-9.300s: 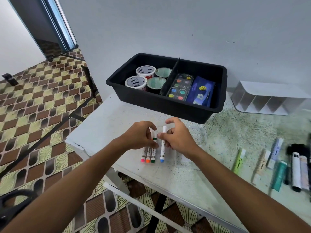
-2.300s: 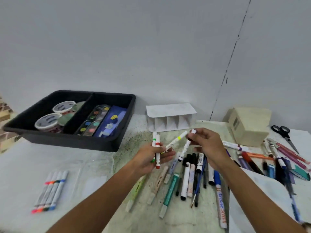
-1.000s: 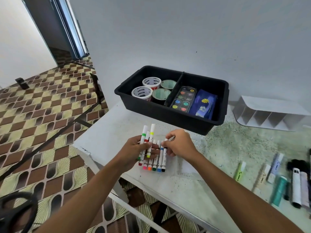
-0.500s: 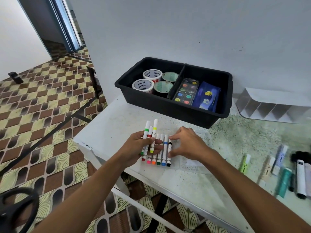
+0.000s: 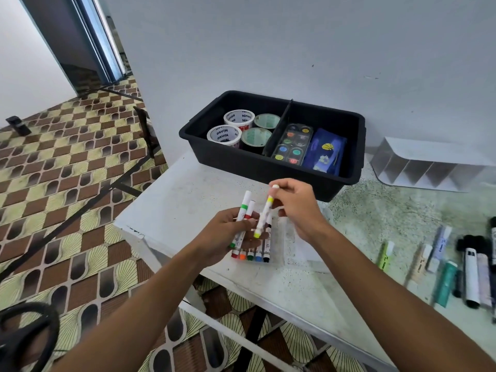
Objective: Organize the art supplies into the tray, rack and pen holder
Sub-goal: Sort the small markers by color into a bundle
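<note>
Fingers of the right hand (image 5: 298, 210) now pinch the yellow-banded white marker (image 5: 264, 212), lifted from the left hand (image 5: 228, 234), which keeps gripping the green-banded (image 5: 243, 208) and red-banded markers (image 5: 250, 210).

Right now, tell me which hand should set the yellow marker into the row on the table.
Right hand: it already pinches the yellow marker above the row of markers; the left hand is full.

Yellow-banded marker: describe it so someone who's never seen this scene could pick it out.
Start at the black tray on the table's far left; just in front of it, both hands meet above a row of markers lying flat. The right hand pinches the top of the yellow-banded marker. It is the only one with yellow bands; the left hand holds green and red ones.
</note>
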The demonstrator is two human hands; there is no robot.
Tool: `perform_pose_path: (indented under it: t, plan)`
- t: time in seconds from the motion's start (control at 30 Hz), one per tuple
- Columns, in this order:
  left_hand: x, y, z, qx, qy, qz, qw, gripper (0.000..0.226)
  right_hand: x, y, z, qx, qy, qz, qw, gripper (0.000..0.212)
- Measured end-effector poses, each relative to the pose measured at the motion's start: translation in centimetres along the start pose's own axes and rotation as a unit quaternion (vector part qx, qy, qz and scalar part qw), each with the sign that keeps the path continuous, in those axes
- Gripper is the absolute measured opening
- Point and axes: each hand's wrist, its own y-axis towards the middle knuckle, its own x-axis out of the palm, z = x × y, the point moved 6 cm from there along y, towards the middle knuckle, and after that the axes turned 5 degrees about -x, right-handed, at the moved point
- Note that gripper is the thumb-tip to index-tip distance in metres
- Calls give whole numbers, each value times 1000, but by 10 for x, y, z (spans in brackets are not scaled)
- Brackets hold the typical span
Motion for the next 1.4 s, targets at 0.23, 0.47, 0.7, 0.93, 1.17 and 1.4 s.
perform_pose_path:
  t: [0.23,0.47,0.7,0.93,1.17,1.4]
  plan:
    - [-4,4,1,0,-50,15,999,23,-15,2,19,-13,-227,-21,974,9]
    - [-1,8,0,2,-45,17,999,25,-6,-4,23,-27,-299,-54,952,22]
    - [0,6,-1,-4,-58,17,998,24,-13,-15,25,-21,-422,-167,891,70]
    - [6,5,-3,-9,-61,15,998,19,-11,-20,26,-38,-486,-187,853,69]
    - [28,4,-2,-4,-1,-31,1000,20,-16,-17,6,-4,-113,-120,986,20]
    - [46,10,5,23,-26,-55,998,23,-42,-13,13,86,52,-52,994,6]
